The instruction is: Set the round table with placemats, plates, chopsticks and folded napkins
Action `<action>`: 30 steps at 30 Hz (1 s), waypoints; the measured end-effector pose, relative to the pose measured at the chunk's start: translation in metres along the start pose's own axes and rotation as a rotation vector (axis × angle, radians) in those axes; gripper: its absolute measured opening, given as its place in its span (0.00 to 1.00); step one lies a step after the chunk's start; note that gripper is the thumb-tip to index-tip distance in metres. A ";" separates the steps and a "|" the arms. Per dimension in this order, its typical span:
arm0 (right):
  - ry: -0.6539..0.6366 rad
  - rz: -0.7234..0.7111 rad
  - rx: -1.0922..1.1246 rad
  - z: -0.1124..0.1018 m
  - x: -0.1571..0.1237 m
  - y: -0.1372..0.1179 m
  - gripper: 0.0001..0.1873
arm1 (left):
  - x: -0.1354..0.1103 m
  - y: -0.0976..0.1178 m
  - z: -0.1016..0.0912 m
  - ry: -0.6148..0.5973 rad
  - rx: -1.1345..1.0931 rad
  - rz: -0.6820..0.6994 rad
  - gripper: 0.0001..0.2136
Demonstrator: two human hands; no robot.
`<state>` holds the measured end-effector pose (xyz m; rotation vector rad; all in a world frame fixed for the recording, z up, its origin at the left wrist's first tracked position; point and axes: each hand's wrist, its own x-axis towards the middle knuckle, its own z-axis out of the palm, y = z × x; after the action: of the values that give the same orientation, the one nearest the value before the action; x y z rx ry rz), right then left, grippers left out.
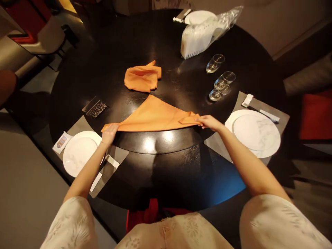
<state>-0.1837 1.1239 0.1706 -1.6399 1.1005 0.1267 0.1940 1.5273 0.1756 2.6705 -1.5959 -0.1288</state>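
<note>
1. The orange napkin (155,116) lies flat between the two hands on the raised dark turntable (155,147). It is folded into a wide triangle, with its point away from the person and its long edge along the near rim.
2. The left hand (110,133) rests on the napkin's left corner with the fingers bent down over the cloth. I cannot tell whether it pinches the corner or only presses it.
3. The right hand (209,121) pinches the right corner between thumb and fingertips. A small flap there is already turned back over the triangle.
4. Judged from how the cloth lies, the fold is partway. The triangle is made and the right corner has begun to fold in, while the left corner is flat and not yet turned.
5. Beyond the hands lies a second napkin (141,77), bunched into a loose folded bundle, well apart from the first.
6. Just outside the right hand is a white plate (255,133) on a grey mat, and another plate (79,152) lies just outside the left hand.
7. Beyond the right hand, glasses (224,81) lie on their sides.
</note>
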 end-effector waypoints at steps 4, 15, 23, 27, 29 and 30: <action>0.055 0.027 -0.380 0.024 0.002 0.047 0.21 | -0.024 0.016 0.018 -0.117 -0.026 0.016 0.24; 0.247 0.016 -0.456 0.030 -0.008 0.061 0.20 | 0.086 0.342 0.056 -0.191 -0.592 0.482 0.18; 0.461 -0.191 -0.341 0.062 -0.017 0.076 0.14 | 0.118 0.377 0.088 -0.247 -0.812 0.209 0.15; 0.462 -0.516 -0.410 0.077 -0.021 0.079 0.10 | 0.120 0.374 0.091 -0.228 -0.928 0.095 0.11; 0.414 -0.605 -0.456 0.080 -0.025 0.079 0.11 | 0.119 0.373 0.093 -0.202 -0.906 0.072 0.10; 0.386 -0.624 -0.471 0.082 -0.027 0.080 0.13 | 0.118 0.372 0.095 -0.181 -0.878 0.062 0.09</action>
<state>-0.2193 1.2085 0.0975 -2.4364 0.8162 -0.3797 -0.0848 1.2486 0.0992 1.9529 -1.2304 -0.8595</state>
